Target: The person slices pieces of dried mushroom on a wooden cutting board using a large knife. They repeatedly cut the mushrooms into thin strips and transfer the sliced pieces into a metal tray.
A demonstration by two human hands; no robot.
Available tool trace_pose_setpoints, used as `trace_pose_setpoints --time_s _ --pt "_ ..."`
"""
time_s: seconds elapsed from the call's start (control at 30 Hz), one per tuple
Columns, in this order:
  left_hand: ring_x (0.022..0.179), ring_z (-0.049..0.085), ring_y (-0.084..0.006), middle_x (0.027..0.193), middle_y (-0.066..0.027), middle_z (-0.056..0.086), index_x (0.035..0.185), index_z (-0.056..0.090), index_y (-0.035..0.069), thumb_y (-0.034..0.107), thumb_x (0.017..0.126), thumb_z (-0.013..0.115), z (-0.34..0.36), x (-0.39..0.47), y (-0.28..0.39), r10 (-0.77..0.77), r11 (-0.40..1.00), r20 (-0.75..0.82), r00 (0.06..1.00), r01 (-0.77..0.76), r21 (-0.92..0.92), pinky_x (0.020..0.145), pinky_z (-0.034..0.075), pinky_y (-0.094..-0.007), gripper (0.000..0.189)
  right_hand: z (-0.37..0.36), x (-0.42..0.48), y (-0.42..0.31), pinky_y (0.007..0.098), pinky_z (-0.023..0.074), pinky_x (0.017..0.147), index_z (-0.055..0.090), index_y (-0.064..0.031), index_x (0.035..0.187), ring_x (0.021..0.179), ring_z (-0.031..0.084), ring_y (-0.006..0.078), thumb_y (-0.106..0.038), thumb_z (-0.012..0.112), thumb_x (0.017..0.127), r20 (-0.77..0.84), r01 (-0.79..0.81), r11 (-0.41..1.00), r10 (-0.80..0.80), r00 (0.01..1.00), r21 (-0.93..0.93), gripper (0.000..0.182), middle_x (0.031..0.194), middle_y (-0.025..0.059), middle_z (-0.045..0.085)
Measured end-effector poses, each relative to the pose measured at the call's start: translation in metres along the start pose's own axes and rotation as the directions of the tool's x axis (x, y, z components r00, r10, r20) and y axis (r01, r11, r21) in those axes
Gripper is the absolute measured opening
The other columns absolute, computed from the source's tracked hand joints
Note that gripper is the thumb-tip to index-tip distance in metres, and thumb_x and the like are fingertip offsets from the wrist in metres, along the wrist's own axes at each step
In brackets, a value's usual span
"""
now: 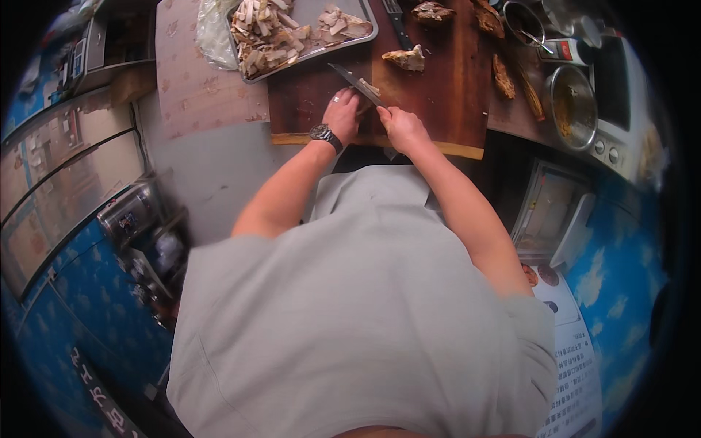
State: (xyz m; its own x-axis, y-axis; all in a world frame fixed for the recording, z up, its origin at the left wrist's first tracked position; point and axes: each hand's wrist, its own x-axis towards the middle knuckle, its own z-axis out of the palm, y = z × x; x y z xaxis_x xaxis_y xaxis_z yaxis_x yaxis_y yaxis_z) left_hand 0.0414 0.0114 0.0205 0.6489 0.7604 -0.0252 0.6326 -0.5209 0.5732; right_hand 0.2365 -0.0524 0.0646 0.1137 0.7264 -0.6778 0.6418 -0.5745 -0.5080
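My right hand (404, 129) grips the handle of a kitchen knife (346, 75), whose blade points up and to the left over a dark wooden cutting board (432, 104). Against the far side of the blade lie a few pale slices of cooked meat (370, 87). With fingers bent down, my left hand (343, 116) holds a brownish piece of meat (362, 105) on the board, mostly hidden by the fingers and the blade. Farther up the board sits a larger browned chunk of meat (405, 58). A metal tray (334, 50) overlaps the board's upper left, with heaps of sliced meat (265, 35).
A second knife with a black handle (401, 33) lies near the board's far edge. More browned meat (432, 12) is beyond it. To the right are a metal bowl (573, 109) and a white microwave oven (630, 115). A plastic bag (214, 35) lies left of the tray.
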Motion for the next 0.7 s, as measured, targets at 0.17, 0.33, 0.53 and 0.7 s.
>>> trace_pose_setpoints --time_s 0.17,0.33,0.53,0.7 --pt "0.133 0.05 -0.0434 0.142 -0.0202 0.056 0.132 0.058 0.001 0.003 0.075 0.078 0.001 -0.002 0.004 -0.029 1.0 -0.024 0.999 0.029 0.0 0.114 0.045 -0.0483 0.06 0.004 0.017 -0.019 0.0572 0.053 0.097 0.07 -0.0072 0.118 0.112 0.067 0.0489 -0.063 0.04 0.107 -0.017 0.063 0.998 -0.063 0.998 -0.021 0.065 0.116 0.0277 0.073" --pt "0.132 0.052 -0.0411 0.139 -0.0194 0.057 0.13 0.06 0.002 0.007 0.076 0.079 0.004 -0.002 0.005 -0.07 0.997 -0.006 0.998 0.07 0.042 0.113 0.046 -0.0478 0.058 -0.004 0.029 -0.021 0.0609 0.052 0.088 0.069 -0.0079 0.118 0.101 0.066 0.0528 -0.055 0.041 0.11 -0.049 0.144 0.989 -0.145 0.988 -0.015 0.055 0.101 0.0289 0.072" --pt "0.132 0.051 -0.0428 0.142 -0.0193 0.055 0.135 0.062 0.008 0.006 0.079 0.076 0.005 -0.003 -0.005 -0.062 0.998 0.015 0.998 0.062 -0.022 0.112 0.046 -0.0501 0.058 -0.027 -0.05 -0.007 0.0589 0.0524 0.086 0.067 -0.0059 0.127 0.099 0.067 0.051 -0.052 0.042 0.111 -0.008 0.085 0.993 -0.086 0.996 -0.076 0.055 0.1 0.028 0.073" --pt "0.132 0.051 -0.0426 0.144 -0.0196 0.055 0.135 0.061 0.008 0.005 0.079 0.076 0.002 -0.001 -0.003 -0.104 0.992 0.037 0.994 0.106 -0.07 0.112 0.046 -0.0499 0.058 -0.037 -0.065 -0.007 0.0584 0.0521 0.086 0.065 -0.006 0.133 0.1 0.068 0.0507 -0.051 0.043 0.111 0.041 0.042 0.998 -0.041 0.998 -0.041 0.054 0.1 0.0281 0.073"
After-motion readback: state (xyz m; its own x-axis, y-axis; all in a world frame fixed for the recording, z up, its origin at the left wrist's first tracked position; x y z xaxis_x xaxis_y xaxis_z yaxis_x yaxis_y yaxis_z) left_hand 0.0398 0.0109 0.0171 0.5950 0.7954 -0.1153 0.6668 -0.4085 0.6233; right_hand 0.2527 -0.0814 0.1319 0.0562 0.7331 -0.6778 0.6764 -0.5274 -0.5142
